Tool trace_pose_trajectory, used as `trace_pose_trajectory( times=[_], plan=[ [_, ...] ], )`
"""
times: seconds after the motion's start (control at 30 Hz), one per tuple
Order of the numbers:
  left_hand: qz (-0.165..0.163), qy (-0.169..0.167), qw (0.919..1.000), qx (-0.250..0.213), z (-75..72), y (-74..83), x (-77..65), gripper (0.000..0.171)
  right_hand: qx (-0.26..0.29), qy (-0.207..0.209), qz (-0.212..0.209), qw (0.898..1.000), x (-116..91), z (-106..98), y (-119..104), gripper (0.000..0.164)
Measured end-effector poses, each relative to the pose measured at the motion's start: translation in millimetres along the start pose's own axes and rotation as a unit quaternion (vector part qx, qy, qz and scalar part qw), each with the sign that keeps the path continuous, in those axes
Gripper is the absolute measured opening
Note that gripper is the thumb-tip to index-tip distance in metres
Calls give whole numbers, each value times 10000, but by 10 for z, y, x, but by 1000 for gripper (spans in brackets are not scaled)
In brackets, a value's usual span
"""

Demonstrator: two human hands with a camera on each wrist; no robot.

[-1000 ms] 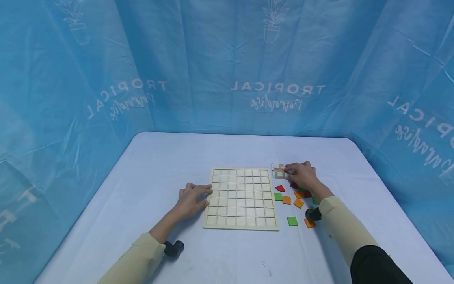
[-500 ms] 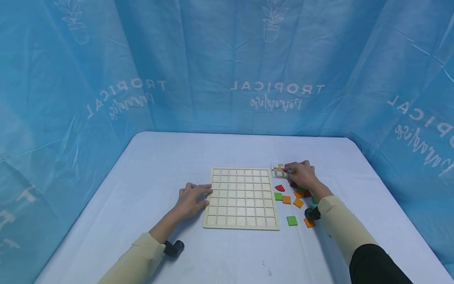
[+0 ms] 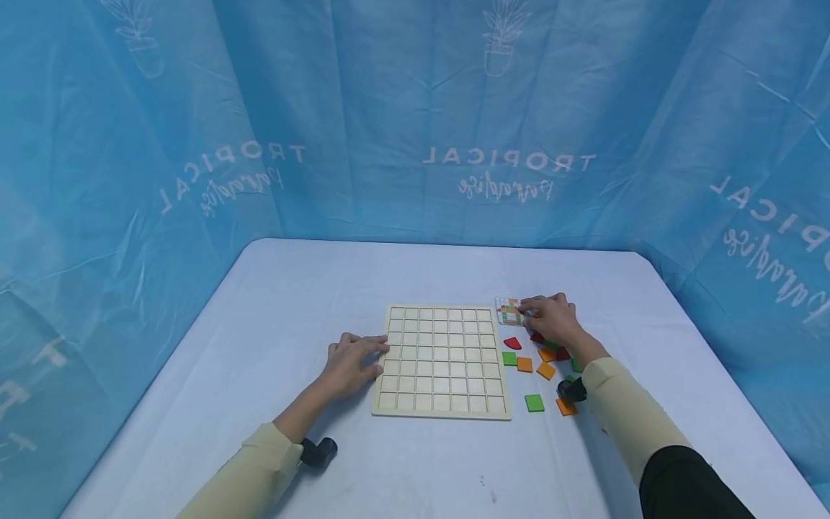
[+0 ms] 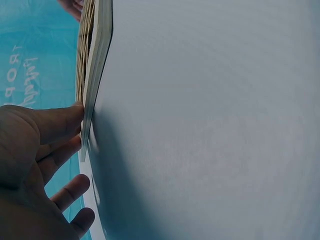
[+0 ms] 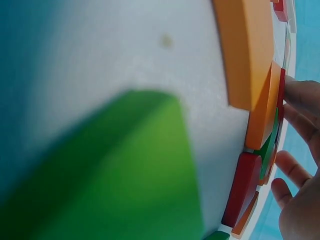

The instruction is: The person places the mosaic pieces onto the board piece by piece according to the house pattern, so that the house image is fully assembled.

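A pale grid board (image 3: pixel 441 364) lies on the white table, its raised ridges forming square cells. My left hand (image 3: pixel 350 366) touches its left edge with thumb and fingertips; in the left wrist view, fingers (image 4: pixel 62 122) rest against the board's side (image 4: pixel 97 70). Beyond the board's upper right corner lies a small printed card (image 3: pixel 509 313) with a coloured grid pattern. My right hand (image 3: pixel 554 319) has its thumb and index finger at the card's right side, covering part of it. The right wrist view shows this hand (image 5: pixel 305 145) with fingers loosely bent; the card contact is hidden there.
Right of the board are scattered flat pieces: a green square (image 3: pixel 534 403), orange squares (image 3: pixel 546 370), and red rounded pieces (image 3: pixel 512 343). Some lie under the right hand and forearm. Blue printed curtains (image 3: pixel 428 130) surround the table's far and side edges.
Nothing on the table has visibly moved. Both hands keep their places at the board and the card; only the head view shifts very slightly.
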State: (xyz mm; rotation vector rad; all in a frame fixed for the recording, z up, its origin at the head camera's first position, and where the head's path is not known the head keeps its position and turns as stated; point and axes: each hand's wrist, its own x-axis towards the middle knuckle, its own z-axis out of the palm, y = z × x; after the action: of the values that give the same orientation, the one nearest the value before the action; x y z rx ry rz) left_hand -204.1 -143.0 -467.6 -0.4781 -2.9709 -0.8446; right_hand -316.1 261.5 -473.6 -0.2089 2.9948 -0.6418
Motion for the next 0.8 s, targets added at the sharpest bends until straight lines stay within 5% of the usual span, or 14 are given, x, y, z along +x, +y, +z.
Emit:
trace_pose_trajectory(
  times=[0.5, 0.8],
  plan=[
    [-196, -56, 9995, -221, -3, -31, 20, 38, 364, 265, 5, 9990, -75, -82, -2, 38],
    [-314, -25, 9986, -435, -2, -33, 27, 35, 844, 798, -353, 9926, -472, -229, -127, 38]
  ],
)
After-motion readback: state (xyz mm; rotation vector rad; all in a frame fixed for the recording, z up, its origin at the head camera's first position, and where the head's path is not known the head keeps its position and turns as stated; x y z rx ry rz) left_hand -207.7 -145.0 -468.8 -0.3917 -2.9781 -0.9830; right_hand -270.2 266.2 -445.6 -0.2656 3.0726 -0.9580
